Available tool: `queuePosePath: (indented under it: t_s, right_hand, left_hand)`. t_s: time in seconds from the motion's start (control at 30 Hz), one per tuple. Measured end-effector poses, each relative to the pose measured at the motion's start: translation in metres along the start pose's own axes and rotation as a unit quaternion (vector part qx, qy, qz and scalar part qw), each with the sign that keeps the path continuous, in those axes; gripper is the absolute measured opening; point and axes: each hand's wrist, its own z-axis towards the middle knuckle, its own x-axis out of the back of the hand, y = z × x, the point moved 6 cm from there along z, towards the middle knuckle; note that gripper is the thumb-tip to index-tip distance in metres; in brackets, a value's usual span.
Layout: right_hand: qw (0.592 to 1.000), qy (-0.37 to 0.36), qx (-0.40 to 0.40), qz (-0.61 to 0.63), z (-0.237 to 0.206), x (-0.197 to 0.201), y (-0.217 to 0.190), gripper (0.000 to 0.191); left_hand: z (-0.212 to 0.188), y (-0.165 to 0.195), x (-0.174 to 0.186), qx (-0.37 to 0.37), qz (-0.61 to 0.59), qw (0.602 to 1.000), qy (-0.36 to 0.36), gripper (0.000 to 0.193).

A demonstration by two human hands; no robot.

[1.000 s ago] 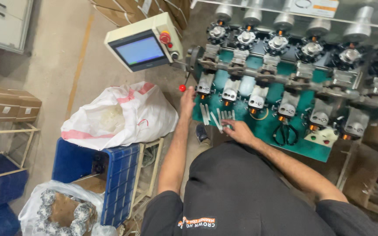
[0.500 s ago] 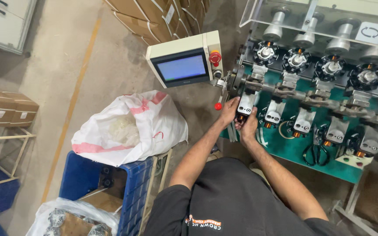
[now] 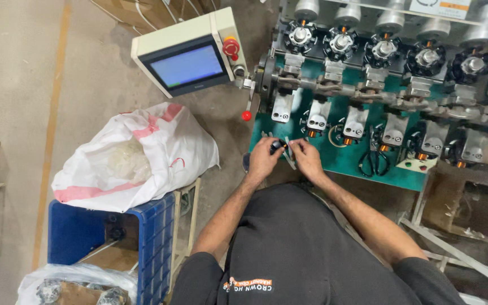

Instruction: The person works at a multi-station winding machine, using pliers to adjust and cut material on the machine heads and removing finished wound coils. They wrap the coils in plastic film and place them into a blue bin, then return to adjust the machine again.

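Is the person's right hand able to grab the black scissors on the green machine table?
Probably yes. The right hand is at the table's front edge, and the scissors lie just to its right on the green table, nothing between; it is busy with a small part, though.

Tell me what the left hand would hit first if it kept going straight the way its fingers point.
The left hand points up the picture, over the green table. First in line is probably the leftmost of the grey metal brackets on the machine, though depth is hard to judge from above.
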Motion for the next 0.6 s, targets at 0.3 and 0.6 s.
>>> queuePosePath:
  t_s: [0.3,0.6]
  right_hand:
    - [0.978,-0.153,0.141,0.025,-0.004,0.051,-0.006,0.026]
    - [0.833,0.012,0.46,-0.306,-0.041,0.084,-0.069,0.02]
  left_hand:
    - [-0.037,0.01,-0.065,0.323,-0.536,0.768,-0.133,0.023]
    - [-0.02,0.042,-0.045,0.28,-0.681,0.675,-0.054,0.034]
